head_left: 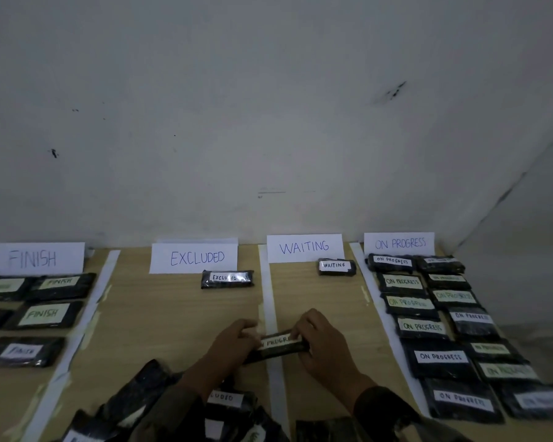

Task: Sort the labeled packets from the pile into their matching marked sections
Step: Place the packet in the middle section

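The left hand (233, 341) and right hand (321, 344) hide both label ends on the held packet (276, 346). The pile (227, 398) is cut off below.

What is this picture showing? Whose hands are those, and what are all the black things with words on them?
There is no machine here, just a person. The camera sits on their head and looks down, so you see their own two hands. The wooden table is split by white strips into four sections, each with a paper sign: FINISH, EXCLUDED, WAITING and ON PROGRESS. Black packets already lie under matching signs. The left hand and right hand hold one black packet by its ends with curled fingers; its half-hidden label seems to match the last sign. At the near edge sits the unsorted pile.
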A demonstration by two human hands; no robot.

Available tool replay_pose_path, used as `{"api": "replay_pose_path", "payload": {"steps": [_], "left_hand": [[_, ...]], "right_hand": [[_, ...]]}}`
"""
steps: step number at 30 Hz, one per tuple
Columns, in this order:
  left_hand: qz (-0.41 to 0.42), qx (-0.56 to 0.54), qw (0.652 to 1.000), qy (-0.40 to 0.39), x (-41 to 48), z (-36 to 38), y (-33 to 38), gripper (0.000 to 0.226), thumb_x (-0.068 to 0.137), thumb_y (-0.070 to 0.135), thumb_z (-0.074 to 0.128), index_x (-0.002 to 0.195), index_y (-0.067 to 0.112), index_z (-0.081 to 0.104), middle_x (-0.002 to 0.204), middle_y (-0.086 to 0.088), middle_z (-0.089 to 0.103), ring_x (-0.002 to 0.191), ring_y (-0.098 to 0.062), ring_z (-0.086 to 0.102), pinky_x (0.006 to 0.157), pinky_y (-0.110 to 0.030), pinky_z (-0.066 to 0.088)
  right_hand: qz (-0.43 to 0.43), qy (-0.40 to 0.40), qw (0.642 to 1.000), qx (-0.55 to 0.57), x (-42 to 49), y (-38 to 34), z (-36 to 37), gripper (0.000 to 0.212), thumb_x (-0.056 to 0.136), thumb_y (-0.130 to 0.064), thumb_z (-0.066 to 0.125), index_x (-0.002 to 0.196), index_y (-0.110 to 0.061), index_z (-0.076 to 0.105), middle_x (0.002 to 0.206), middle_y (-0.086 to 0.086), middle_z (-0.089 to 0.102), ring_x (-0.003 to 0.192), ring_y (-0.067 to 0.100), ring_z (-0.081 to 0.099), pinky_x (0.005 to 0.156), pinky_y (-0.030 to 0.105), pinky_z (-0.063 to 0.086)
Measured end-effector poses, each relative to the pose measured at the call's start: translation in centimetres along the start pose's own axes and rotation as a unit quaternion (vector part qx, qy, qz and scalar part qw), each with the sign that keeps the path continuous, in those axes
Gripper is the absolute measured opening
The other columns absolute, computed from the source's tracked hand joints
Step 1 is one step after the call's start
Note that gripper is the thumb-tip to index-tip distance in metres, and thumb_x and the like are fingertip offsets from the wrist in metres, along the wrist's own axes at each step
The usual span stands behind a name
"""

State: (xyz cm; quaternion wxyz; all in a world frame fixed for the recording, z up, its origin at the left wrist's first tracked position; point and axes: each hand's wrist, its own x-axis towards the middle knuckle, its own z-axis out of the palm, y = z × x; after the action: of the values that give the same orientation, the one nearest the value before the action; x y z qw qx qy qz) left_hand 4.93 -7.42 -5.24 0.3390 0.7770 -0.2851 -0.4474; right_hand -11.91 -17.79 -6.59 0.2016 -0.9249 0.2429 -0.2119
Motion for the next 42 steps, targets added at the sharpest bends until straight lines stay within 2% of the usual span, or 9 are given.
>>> {"api": "replay_pose_path", "payload": {"steps": [4,8,14,20,26,30,36,38,42], "left_hand": [[-0.02,-0.096,0.995,-0.013,-0.2,-0.3,0.8,0.033,0.083,-0.01,0.058,0.114,0.001,0.061,0.083,0.0,0.063,0.072,-0.007,0.058,0.052,-0.008,0.047],[-0.044,-0.167,0.985,-0.007,-0.2,-0.1,1.2,0.033,0.081,-0.015,0.057,0.112,-0.003,0.061,0.081,-0.005,0.065,0.067,-0.014,0.061,0.048,-0.018,0.052],[0.012,-0.11,0.994,-0.008,0.1,0.8,1.6,0.031,0.08,-0.013,0.061,0.107,0.001,0.065,0.081,-0.002,0.065,0.071,-0.011,0.061,0.052,-0.013,0.051],[0.057,-0.075,0.995,-0.018,0.8,2.4,2.2,0.029,0.083,-0.008,0.06,0.107,0.007,0.064,0.086,-0.001,0.065,0.083,-0.017,0.062,0.06,-0.012,0.051],[0.123,0.083,0.989,0.003,1.0,5.1,2.0,0.039,0.09,0.017,0.057,0.129,0.021,0.05,0.125,-0.001,0.055,0.112,-0.017,0.052,0.09,-0.024,0.042],[0.194,0.173,0.966,-0.002,-0.2,7.4,1.8,0.05,0.091,0.022,0.053,0.139,0.025,0.037,0.145,0.005,0.037,0.132,-0.014,0.035,0.104,-0.023,0.029],[0.311,0.288,0.905,-0.041,-3.4,12.0,1.8,0.06,0.085,0.042,0.034,0.143,0.025,0.03,0.148,0.004,0.03,0.138,-0.016,0.025,0.111,-0.029,0.022],[0.341,0.304,0.889,-0.038,-4.5,13.5,2.0,0.063,0.076,0.039,0.038,0.137,0.021,0.042,0.14,-0.002,0.044,0.132,-0.022,0.038,0.106,-0.037,0.032],[0.383,0.348,0.855,-0.043,-6.7,16.6,1.9,0.055,0.066,0.039,0.047,0.113,0.017,0.064,0.108,-0.004,0.067,0.097,-0.026,0.067,0.071,-0.039,0.057]], "right_hand": [[0.026,0.002,1.0,0.003,-0.7,0.4,-0.2,0.03,0.068,-0.013,0.06,0.093,-0.027,0.051,0.099,-0.01,0.042,0.081,0.006,0.046,0.053,0.012,0.031],[0.11,-0.014,0.993,0.05,-1.6,0.9,-0.5,0.056,0.069,-0.028,0.058,0.124,-0.027,0.046,0.12,-0.01,0.037,0.105,0.009,0.049,0.073,0.019,0.048],[0.079,-0.08,0.994,-0.012,-1.8,1.5,-0.8,0.068,0.068,-0.029,0.062,0.134,-0.03,0.045,0.137,-0.008,0.04,0.124,0.008,0.037,0.097,0.018,0.034],[0.033,-0.095,0.994,-0.052,-1.6,2.9,-1.0,0.051,0.069,-0.041,0.053,0.119,-0.027,0.056,0.113,-0.004,0.059,0.103,0.018,0.054,0.078,0.028,0.038],[0.071,-0.062,0.995,-0.04,-4.4,4.6,-3.0,0.045,0.065,-0.034,0.057,0.11,-0.029,0.056,0.103,-0.004,0.061,0.09,0.019,0.056,0.067,0.032,0.043],[0.116,-0.037,0.989,-0.087,-7.6,5.0,-5.7,0.042,0.066,-0.037,0.053,0.106,-0.028,0.061,0.099,-0.005,0.063,0.087,0.02,0.058,0.064,0.034,0.044],[0.214,-0.027,0.966,-0.142,-14.1,4.4,-9.7,0.053,0.062,-0.047,0.049,0.109,-0.026,0.063,0.101,-0.005,0.062,0.093,0.021,0.058,0.071,0.036,0.044],[0.235,-0.016,0.96,-0.153,-16.4,4.5,-10.9,0.049,0.06,-0.043,0.057,0.106,-0.029,0.061,0.098,-0.005,0.063,0.088,0.021,0.061,0.066,0.036,0.047],[0.265,-0.003,0.951,-0.161,-21.1,5.4,-12.7,0.052,0.053,-0.036,0.068,0.102,-0.035,0.055,0.096,-0.008,0.064,0.084,0.02,0.063,0.063,0.034,0.045]]}}
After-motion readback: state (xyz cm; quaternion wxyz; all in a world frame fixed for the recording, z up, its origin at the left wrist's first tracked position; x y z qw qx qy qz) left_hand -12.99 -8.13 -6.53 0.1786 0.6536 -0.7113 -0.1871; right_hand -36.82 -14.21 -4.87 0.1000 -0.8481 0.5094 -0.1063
